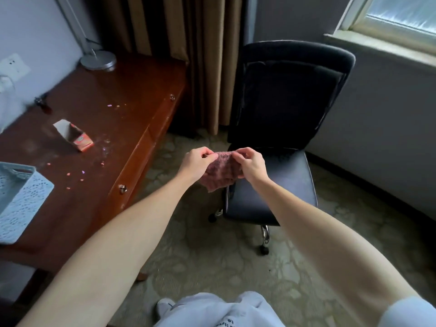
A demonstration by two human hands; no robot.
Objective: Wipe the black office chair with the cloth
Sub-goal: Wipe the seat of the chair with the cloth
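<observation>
The pale blue basket (21, 197) runs off the left edge, and the window (398, 17) is cut by the top right corner. The upper corners of the cloth (218, 171) vanish inside the left hand (197, 161) and right hand (251, 165), and the right forearm covers the front corner of the black office chair (283, 95). The coloured specks (82, 172) on the desk (99, 95) are too small to name.

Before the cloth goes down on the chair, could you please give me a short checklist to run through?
1. Grip on cloth: left hand and right hand both pinch its upper edge: ok.
2. Cloth spread flat for wiping: bunched between the hands: not ok.
3. Reach to black office chair: its seat lies just below the hands: ok.
4. Cloth damp: cannot tell.
5. Chair castors steady: cannot tell.
</observation>
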